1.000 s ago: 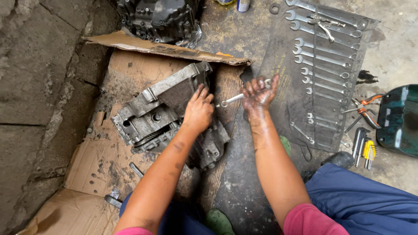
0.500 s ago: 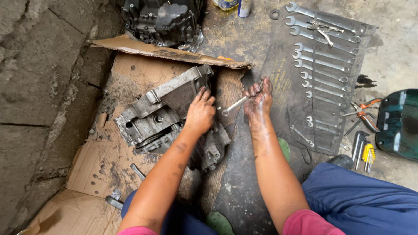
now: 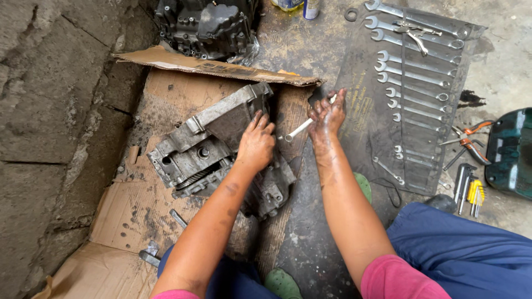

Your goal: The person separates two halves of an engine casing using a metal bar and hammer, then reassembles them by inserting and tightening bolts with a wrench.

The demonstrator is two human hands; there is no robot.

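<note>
Wrench (image 3: 302, 128) in right-hand (image 3: 328, 115) grip

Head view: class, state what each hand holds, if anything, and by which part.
The right hand grips a wrench by one end of its shaft. The left hand holds nothing; it rests flat on the metal casing.

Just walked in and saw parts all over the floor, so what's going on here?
A person sits on the floor over a greasy metal engine casing lying on flattened cardboard. The left hand rests on the casing, while the right hand grips a wrench angled toward it. A roll of wrenches lies spread out to the right, with pliers beside it.
</note>
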